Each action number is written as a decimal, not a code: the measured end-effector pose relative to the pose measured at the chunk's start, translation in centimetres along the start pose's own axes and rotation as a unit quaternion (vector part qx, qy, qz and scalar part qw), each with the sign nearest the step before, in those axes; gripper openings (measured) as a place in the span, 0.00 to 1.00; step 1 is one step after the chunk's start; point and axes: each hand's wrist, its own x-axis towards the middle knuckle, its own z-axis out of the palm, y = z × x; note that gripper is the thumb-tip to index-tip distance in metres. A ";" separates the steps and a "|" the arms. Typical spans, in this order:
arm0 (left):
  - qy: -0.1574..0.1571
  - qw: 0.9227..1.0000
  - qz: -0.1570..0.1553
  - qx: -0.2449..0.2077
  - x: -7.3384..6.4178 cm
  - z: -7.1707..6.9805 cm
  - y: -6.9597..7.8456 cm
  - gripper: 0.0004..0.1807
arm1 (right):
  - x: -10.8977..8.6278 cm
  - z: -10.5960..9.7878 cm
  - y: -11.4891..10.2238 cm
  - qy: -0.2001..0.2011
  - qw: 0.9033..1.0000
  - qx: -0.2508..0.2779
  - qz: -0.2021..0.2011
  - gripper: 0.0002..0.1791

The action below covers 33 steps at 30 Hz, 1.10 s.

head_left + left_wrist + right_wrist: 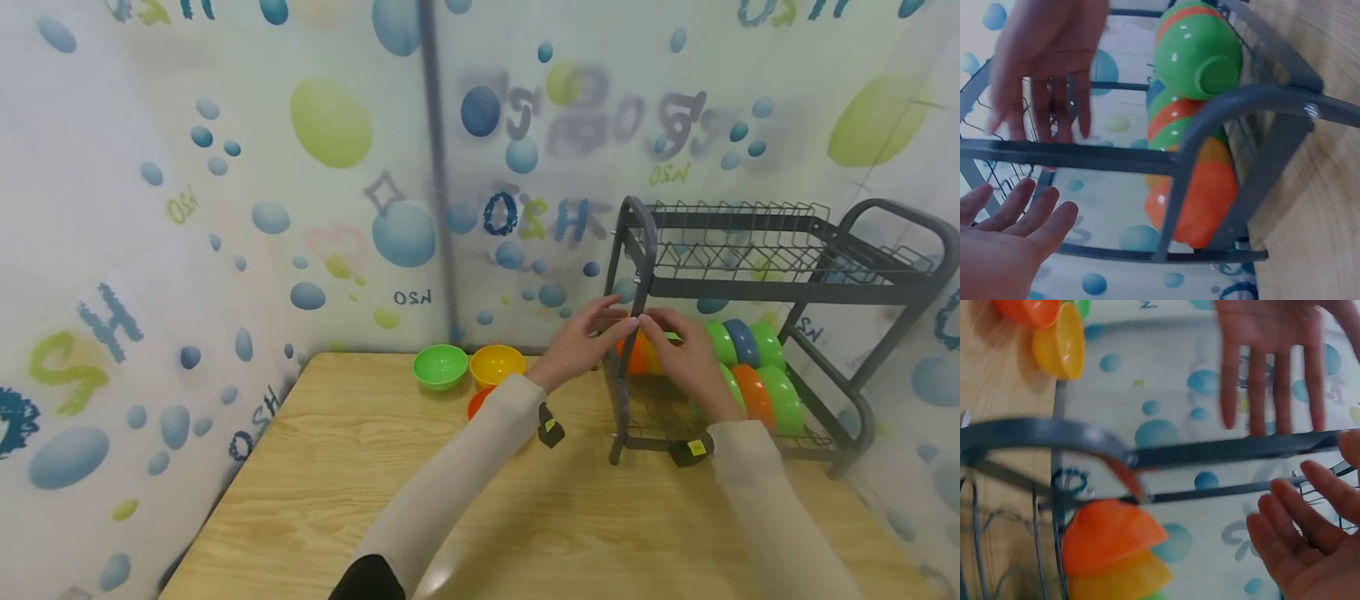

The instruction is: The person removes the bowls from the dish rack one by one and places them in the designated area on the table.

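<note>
My left hand [576,345] is just outside the left end of a grey two-tier dish rack [750,290], fingers extended near its upright post. On the post's other side is my right hand [688,360], in front of the lower tier. In the wrist views, the fingers of both hands are straight and hold nothing, with the rack's bar between them. Colourful bowls stand on edge in the lower tier. An orange bowl [1110,540] is at its left end, with a yellow bowl [1116,578] beside it. A green bowl [784,402] ends the front row.
To the rack's left, a green bowl [440,367] and a yellow bowl [497,365] stand upright on the wooden table [337,467]. A red-orange bowl [477,403] is partly hidden by my left sleeve. The wire upper tier [735,250] overhangs the bowls. A patterned curtain [330,208] hangs behind.
</note>
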 end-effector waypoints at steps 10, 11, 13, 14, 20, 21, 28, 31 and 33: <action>0.025 1.000 0.018 0.000 2.0 1.5 2.2 0.29 | -2.5 -2.4 2.6 0.043 0.992 -0.112 -0.029 0.32; 0.029 0.999 0.019 0.002 2.1 1.6 2.3 0.29 | -2.7 -2.7 2.9 0.052 0.990 -0.124 -0.029 0.31; 0.039 0.999 0.023 0.003 2.3 1.8 2.4 0.28 | -3.3 -3.4 3.3 0.055 0.990 -0.133 -0.016 0.32; 0.045 0.999 0.026 0.002 2.3 1.8 2.4 0.28 | -3.5 -3.7 3.6 0.056 0.989 -0.136 -0.007 0.33; 0.082 0.996 0.043 -0.013 2.5 2.2 2.3 0.20 | -5.0 -5.3 4.8 0.021 0.983 -0.158 0.090 0.41; 0.086 0.995 0.044 -0.014 2.6 2.3 2.2 0.19 | -5.3 -5.5 5.0 0.015 0.981 -0.162 0.105 0.43; 0.102 0.994 0.043 -0.015 3.0 2.8 1.6 0.16 | -6.4 -6.4 6.1 -0.004 0.973 -0.170 0.154 0.44; 0.103 0.994 0.042 -0.013 3.0 3.0 1.4 0.16 | -6.7 -6.6 6.4 -0.019 0.968 -0.181 0.173 0.45; 0.103 0.994 0.045 -0.015 2.9 3.0 1.3 0.16 | -6.8 -6.7 6.7 -0.028 0.966 -0.185 0.177 0.43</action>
